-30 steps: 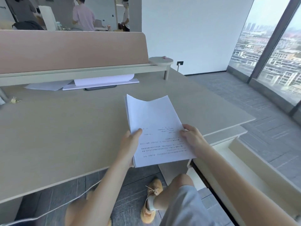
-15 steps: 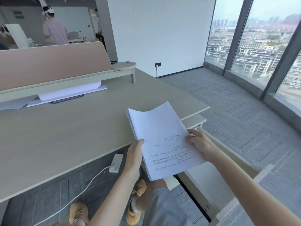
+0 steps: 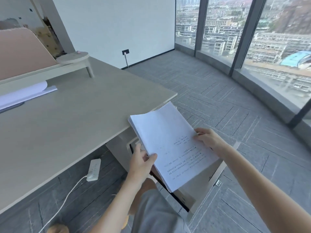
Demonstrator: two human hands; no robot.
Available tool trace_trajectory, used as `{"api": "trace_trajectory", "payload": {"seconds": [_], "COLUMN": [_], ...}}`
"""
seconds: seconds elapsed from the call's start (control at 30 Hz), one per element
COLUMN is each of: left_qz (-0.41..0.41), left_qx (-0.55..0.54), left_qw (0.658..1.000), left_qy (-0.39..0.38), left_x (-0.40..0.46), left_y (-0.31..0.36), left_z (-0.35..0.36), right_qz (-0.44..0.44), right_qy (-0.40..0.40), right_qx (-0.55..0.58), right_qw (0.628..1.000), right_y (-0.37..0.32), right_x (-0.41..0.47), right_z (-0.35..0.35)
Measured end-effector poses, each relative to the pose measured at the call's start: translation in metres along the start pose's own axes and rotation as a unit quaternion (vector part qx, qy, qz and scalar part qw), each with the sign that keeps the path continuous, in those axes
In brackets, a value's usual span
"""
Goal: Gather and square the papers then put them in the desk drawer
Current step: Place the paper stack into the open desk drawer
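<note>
A squared stack of white printed papers point(image 3: 170, 142) hangs in the air past the right end of the beige desk point(image 3: 67, 125). My left hand point(image 3: 143, 163) grips its near left edge, thumb on top. My right hand point(image 3: 207, 139) holds the right edge. Directly under the stack the pulled-out desk drawer point(image 3: 202, 187) stands open; the papers hide most of its inside. Its metal rail and front edge show at the lower right.
More white sheets point(image 3: 25, 93) lie under the shelf at the desk's far left, beneath a pink divider point(image 3: 21, 52). A white power strip point(image 3: 94, 169) with its cord lies on the floor under the desk. My knee is below the stack. Grey carpet and windows lie to the right.
Both hands carried the stack off the desktop to the right and down, over the open drawer. My view has swung right with it.
</note>
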State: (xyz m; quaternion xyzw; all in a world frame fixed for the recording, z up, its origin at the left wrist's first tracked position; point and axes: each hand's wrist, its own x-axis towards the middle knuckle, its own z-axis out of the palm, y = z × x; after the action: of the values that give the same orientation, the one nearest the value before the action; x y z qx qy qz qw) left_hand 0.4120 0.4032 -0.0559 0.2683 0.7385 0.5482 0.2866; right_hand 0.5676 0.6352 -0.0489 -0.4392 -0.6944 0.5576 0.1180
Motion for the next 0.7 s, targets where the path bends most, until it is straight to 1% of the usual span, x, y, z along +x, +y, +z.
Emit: {"api": "trace_trajectory", "payload": {"seconds": [0.07, 0.13, 0.23, 0.3, 0.37, 0.47, 0.53, 0.63, 0.7], "left_qz": [0.031, 0.06, 0.069, 0.063, 0.073, 0.09, 0.102, 0.147, 0.151], "left_qx": [0.021, 0.059, 0.174, 0.205, 0.232, 0.311, 0.36, 0.431, 0.47], "left_qw": [0.999, 0.996, 0.982, 0.977, 0.97, 0.942, 0.922, 0.881, 0.855], "left_qy": [0.027, 0.036, 0.014, 0.002, -0.025, -0.089, -0.104, -0.129, -0.155], "left_x": [0.003, 0.007, 0.014, 0.017, 0.022, 0.03, 0.039, 0.05, 0.058], "left_y": [-0.007, -0.016, -0.028, -0.035, -0.043, -0.053, -0.058, -0.065, -0.069], "left_z": [0.012, 0.023, 0.037, 0.042, 0.046, 0.05, 0.05, 0.052, 0.057], "right_qz": [0.006, 0.017, 0.027, 0.025, 0.027, 0.034, 0.036, 0.033, 0.027], "right_qy": [0.011, 0.016, 0.023, 0.033, 0.045, 0.049, 0.044, 0.048, 0.047], "right_qx": [-0.024, -0.054, -0.089, -0.114, -0.124, -0.135, -0.156, -0.184, -0.209], "right_qw": [1.0, 0.998, 0.995, 0.993, 0.991, 0.989, 0.986, 0.981, 0.976], "right_y": [0.008, 0.015, 0.025, 0.032, 0.036, 0.041, 0.047, 0.055, 0.058], "right_x": [0.006, 0.012, 0.025, 0.035, 0.042, 0.052, 0.06, 0.071, 0.076], "right_z": [-0.007, -0.01, -0.009, -0.008, -0.004, 0.002, 0.005, 0.01, 0.013]}}
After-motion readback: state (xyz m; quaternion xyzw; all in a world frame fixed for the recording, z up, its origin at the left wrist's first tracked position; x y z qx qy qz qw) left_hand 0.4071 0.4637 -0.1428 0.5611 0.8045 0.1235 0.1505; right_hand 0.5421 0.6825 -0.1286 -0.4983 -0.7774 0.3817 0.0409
